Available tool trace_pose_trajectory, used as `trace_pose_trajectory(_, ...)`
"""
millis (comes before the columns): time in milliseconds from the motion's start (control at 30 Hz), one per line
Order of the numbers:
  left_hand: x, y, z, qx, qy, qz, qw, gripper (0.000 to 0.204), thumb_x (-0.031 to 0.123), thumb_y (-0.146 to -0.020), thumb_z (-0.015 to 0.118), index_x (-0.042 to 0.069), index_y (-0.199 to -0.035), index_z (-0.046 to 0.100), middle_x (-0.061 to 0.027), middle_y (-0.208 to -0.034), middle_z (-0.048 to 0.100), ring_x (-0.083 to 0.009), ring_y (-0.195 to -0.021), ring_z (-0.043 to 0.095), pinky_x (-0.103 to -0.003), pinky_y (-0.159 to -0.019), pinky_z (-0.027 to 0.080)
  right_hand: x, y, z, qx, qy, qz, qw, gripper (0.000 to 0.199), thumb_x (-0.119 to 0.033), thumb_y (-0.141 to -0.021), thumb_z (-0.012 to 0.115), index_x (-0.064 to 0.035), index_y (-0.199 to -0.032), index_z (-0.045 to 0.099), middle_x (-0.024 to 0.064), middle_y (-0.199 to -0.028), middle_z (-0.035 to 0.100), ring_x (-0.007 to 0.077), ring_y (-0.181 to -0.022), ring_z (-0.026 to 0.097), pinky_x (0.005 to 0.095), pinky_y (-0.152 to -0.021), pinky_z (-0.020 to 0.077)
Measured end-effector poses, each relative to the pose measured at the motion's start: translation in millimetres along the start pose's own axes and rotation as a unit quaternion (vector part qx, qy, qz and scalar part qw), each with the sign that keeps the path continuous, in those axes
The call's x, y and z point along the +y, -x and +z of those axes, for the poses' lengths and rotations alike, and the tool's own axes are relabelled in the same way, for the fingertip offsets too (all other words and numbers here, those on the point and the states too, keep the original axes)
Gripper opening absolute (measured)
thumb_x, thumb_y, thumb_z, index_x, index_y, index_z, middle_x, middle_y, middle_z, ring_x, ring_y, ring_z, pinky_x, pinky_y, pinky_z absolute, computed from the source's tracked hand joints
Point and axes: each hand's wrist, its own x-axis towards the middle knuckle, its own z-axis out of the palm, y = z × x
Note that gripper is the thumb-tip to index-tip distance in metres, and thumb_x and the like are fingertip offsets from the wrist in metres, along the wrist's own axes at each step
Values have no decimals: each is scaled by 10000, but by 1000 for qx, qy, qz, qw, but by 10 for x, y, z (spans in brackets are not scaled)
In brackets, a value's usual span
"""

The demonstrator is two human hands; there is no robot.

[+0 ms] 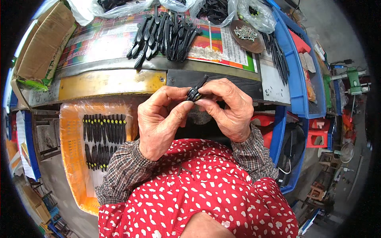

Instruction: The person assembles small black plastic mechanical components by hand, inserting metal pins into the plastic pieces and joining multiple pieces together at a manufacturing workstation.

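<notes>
An orange plastic crate, below the worktop's near left edge, holds two rows of slim black pieces. At the near edge's middle, left hand and right hand pinch a small black plastic part between thumbs and fingers. Beyond, black handles lie heaped; screws fill a round dish toward the far right corner.

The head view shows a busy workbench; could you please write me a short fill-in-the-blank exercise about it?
1. The small part held by the left hand and right hand is mostly ____ in colour.
2. The orange basket shows black pieces in ____ rows.
3. The red garment is spotted with ____.

Missing words: black; two; white.
</notes>
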Motion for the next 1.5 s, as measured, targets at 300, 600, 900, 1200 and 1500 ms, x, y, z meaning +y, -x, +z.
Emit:
trace_pose_trajectory(300, 27, -1, 3, -14, 20, -11, 1000, 206, 33, -866, 605, -17, -1063, 570, -43, -808, 612, -46, -559, 478, -173, -455, 344, -47, 24, 12, 17, -231, 183, 955, 310, 9, -806, 666, -19, -1054, 482, 68, -881, 598, 121, -688, 619, 229, -576, 523)
trace_pose_trajectory(600, 14, -22, -4, -26, 58, -15, 998, 155, 34, -860, 614, 7, -1009, 577, -83, -822, 640, -49, -554, 490, -171, -448, 348, 2, -20, -1, -16, -469, 304, 829, 327, 19, -805, 657, -24, -1043, 437, 63, -832, 557, 131, -625, 601, 227, -500, 528)
trace_pose_trajectory(900, 0, -18, -16, -13, 121, -54, 991, 139, 34, -871, 602, 9, -1004, 573, -62, -810, 633, -36, -547, 476, -167, -453, 352, 3, 55, 92, 55, 62, -59, 995, 273, 21, -761, 676, -1, -1011, 569, 113, -875, 615, 215, -730, 632, 288, -640, 517)
trace_pose_trajectory(1200, 4, 11, -12, -3, 115, -43, 992, 141, 9, -886, 552, -8, -1026, 563, -60, -829, 619, -41, -543, 456, -172, -452, 339, -32, 79, 132, 47, 79, -46, 995, 323, 53, -728, 681, 13, -1029, 571, 140, -871, 612, 258, -760, 642, 320, -635, 525)
trace_pose_trajectory(1500, -7, 25, -14, -2, 107, -43, 993, 161, -7, -884, 534, -18, -1043, 560, -43, -823, 593, -42, -565, 458, -176, -461, 338, -35, 81, 132, 40, 50, -2, 998, 314, 25, -730, 703, 20, -1008, 557, 117, -818, 606, 206, -712, 641, 296, -604, 526)
